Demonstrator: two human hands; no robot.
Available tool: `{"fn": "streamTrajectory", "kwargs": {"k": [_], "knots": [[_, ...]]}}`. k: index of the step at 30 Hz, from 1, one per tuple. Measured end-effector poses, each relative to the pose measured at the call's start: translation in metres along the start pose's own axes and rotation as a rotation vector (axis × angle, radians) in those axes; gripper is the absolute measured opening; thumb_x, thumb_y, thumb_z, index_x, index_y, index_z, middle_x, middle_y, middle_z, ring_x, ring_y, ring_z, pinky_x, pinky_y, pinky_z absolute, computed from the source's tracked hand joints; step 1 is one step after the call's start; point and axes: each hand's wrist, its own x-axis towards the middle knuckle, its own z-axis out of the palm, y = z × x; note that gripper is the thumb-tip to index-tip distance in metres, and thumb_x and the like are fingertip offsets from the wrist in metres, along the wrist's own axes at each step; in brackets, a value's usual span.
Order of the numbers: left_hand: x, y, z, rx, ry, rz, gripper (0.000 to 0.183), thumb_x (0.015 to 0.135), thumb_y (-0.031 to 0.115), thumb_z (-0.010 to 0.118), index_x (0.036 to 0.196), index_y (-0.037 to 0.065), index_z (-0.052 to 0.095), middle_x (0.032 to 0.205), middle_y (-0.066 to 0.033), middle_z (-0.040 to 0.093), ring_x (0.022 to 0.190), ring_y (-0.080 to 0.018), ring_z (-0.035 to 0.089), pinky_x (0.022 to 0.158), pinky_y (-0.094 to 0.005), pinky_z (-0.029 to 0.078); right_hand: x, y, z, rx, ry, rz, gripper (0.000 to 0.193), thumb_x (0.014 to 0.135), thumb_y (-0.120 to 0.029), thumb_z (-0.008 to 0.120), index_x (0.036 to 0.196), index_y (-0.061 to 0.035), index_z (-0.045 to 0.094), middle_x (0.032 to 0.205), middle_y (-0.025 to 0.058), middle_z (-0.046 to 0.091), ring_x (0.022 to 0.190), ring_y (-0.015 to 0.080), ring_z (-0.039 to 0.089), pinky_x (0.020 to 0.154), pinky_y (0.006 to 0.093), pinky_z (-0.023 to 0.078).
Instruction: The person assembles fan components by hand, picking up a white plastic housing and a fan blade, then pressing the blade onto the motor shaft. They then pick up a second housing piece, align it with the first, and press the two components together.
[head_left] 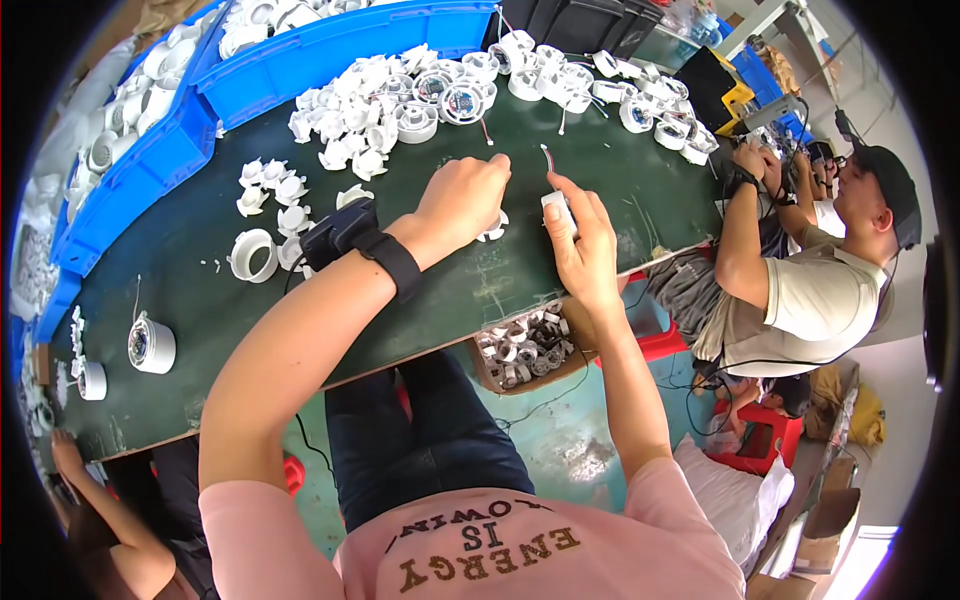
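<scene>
My right hand (582,240) is closed round a small white plastic housing (560,214). A thin wire lead (549,163) with a small white connector sticks out beyond its fingers. To the left of it, my left hand (462,203) is curled closed above the green table, its fingertips hidden from view; what it grips, if anything, does not show. A white plastic part (496,228) lies just under that hand, partly covered. A black strap with a dark box-shaped device (340,232) sits around my left wrist.
White fan-shaped parts (345,115) and round housings with circuit boards (462,102) are heaped along the far side of the table (400,335). Blue bins (345,50) stand behind. A carton of small parts (525,350) is below the front edge. A co-worker (820,270) sits at right.
</scene>
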Motion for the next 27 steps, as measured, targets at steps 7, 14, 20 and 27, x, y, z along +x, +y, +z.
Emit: {"fn": "streamTrajectory", "kwargs": {"k": [7,14,20,27], "knots": [[-0.036,0.021,-0.058,0.068,0.143,0.027,0.012,0.080,0.010,0.061,0.088,0.002,0.056,0.089,-0.0147,0.061,0.087,-0.0330,0.057,0.073,-0.0426,0.046,0.003,0.001,-0.002,0.121,-0.023,0.005,0.038,0.102,-0.028,0.041,0.125,-0.0020,0.055,0.094,0.0117,0.056,0.083,0.0193,0.055,0.077,0.0298,0.043],[-0.169,0.033,-0.134,0.337,-0.033,-0.230,0.062,0.082,0.028,0.066,0.136,0.006,0.045,0.143,-0.0241,0.031,0.133,-0.0455,0.027,0.103,-0.0534,0.025,0.017,-0.021,0.002,0.191,-0.145,-0.151,0.041,0.102,-0.028,0.042,0.132,-0.0037,0.053,0.123,0.0146,0.056,0.112,0.0238,0.051,0.098,0.0330,0.037],[-0.182,0.004,-0.121,0.295,-0.047,-0.232,0.061,0.084,0.033,0.064,0.137,0.008,0.045,0.144,-0.0243,0.031,0.133,-0.0469,0.026,0.104,-0.0534,0.026,0.018,-0.025,0.020,0.183,-0.211,-0.220,0.041,0.102,-0.029,0.041,0.131,-0.0030,0.054,0.122,0.0158,0.056,0.113,0.0263,0.050,0.099,0.0350,0.036],[-0.156,-0.012,-0.096,0.166,0.047,-0.110,0.060,0.084,0.035,0.064,0.134,0.007,0.047,0.139,-0.0233,0.034,0.130,-0.0463,0.029,0.102,-0.0545,0.026,0.018,-0.028,0.023,0.037,-0.241,-0.267,0.041,0.101,-0.028,0.042,0.129,-0.0022,0.056,0.121,0.0162,0.056,0.110,0.0270,0.050,0.098,0.0352,0.036]]}}
